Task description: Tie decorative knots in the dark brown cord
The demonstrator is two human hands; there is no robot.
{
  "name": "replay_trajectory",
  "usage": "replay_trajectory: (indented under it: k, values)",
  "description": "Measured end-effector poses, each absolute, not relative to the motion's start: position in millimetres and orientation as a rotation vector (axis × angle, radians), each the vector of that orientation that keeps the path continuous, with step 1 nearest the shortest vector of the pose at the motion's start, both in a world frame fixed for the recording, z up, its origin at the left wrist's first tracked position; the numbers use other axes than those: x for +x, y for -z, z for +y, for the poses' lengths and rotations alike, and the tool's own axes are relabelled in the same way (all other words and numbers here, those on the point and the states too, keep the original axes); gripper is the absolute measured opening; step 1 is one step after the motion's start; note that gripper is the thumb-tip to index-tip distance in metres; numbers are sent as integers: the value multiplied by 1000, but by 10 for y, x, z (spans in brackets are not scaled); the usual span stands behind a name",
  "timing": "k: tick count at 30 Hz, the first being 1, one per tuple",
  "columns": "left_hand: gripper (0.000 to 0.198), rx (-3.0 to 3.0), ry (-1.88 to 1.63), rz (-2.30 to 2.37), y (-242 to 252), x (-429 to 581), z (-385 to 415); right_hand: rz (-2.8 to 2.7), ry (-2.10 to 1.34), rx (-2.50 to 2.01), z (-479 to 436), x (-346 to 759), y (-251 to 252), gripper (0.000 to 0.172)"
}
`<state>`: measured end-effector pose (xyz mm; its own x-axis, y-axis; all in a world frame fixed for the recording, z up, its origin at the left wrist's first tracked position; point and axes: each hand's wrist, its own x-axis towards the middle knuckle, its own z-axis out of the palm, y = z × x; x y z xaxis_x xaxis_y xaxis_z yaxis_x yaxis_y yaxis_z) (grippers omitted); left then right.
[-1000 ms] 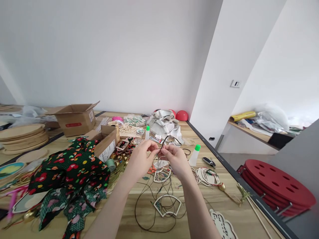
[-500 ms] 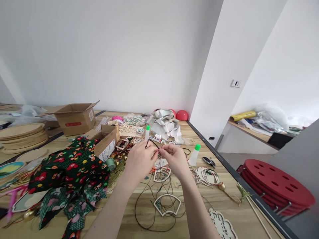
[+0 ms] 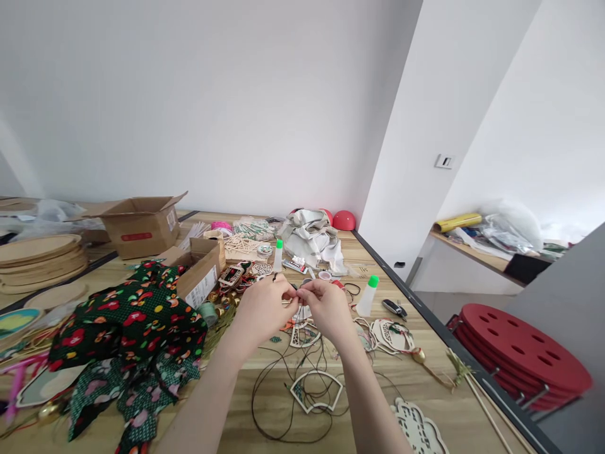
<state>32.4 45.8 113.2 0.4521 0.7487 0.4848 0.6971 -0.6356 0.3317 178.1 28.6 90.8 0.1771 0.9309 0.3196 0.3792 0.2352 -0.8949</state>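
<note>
My left hand (image 3: 265,309) and my right hand (image 3: 324,306) meet above the wooden table (image 3: 359,403), fingertips pinched together on a thin dark cord (image 3: 274,403). The cord runs down from my fingers and loops loosely over the table below them. A fan-shaped wooden cutout (image 3: 316,391) lies inside those loops. Another pale cutout (image 3: 305,333) lies just under my hands.
Green floral fabric (image 3: 127,328) lies heaped at the left, next to an open small box (image 3: 201,277). Two green-capped glue bottles (image 3: 367,295) stand behind my hands. A larger carton (image 3: 139,224), stacked wooden plates (image 3: 40,258), a cloud-shaped cutout (image 3: 418,432) and red stools (image 3: 524,362) surround the spot.
The raised loop of cord above my fingers has been drawn down. My two hands have come closer until the fingertips touch, and they sit slightly lower and more to the left.
</note>
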Motion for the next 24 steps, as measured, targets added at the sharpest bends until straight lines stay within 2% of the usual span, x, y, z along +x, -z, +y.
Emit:
replay_trajectory:
  k: [8,13,18,24]
  values:
    - [8,2351,-950,1193,-1177,315,449,-1419,-679,-1313,251,1759,-920,13]
    - [3,2131,-842,926,-1254,271,394,-1340,-645,-1318,253,1798,-942,15]
    - [9,1868,-798,541,-1351,181,352,-1271,-634,-1291,275,1918,-942,19]
    - [33,1403,-923,52,-1444,-67,345,-1111,-544,-1267,352,2152,-881,26]
